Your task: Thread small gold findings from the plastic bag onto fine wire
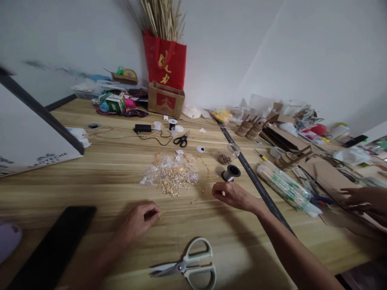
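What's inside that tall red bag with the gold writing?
Long, thin, straw-coloured stalks stick out of the tall red bag with gold writing. Their lower ends and anything deeper inside cannot be seen because its sides cover them.

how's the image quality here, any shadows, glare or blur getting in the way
Head view: dim, with a soft shadow beside the right arm on the table; head view: small glints in the gold-and-clear pile, no strong glare; head view: the left forearm looks blurred, and the gold piece at the left hand is too small for detail.
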`<state>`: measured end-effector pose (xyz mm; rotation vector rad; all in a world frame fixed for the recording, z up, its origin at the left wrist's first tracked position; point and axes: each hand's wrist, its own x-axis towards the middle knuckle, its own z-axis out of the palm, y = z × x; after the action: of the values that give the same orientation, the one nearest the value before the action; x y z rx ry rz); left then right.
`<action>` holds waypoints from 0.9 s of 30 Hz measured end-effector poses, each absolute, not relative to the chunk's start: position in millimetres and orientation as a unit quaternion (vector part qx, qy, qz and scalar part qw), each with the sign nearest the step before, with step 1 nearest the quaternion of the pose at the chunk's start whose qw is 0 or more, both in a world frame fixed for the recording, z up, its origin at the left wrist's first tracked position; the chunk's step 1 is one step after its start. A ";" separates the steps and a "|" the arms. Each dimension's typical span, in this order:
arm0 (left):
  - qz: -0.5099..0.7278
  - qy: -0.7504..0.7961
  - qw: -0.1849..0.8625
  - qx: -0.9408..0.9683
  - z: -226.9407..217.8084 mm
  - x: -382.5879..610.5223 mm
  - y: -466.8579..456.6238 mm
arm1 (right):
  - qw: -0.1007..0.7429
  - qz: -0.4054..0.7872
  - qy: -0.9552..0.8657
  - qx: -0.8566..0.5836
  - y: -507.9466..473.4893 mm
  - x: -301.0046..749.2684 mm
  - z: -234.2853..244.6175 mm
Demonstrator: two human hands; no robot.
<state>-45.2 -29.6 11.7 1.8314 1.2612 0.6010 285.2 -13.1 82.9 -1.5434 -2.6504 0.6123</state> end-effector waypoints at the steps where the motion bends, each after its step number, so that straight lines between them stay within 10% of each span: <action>1: 0.237 0.499 0.408 0.727 11.8 -45.8 -29.4 | -0.006 0.197 -0.848 -0.491 -14.4 285.0 82.7; 27: 0.191 0.499 0.410 0.739 12.6 -45.1 -29.1 | -0.095 0.116 -0.859 -0.489 -22.1 243.4 51.9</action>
<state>-45.1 -29.1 12.6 1.8612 1.2560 0.4819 243.4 -22.1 51.9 -1.6362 -2.8759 0.3873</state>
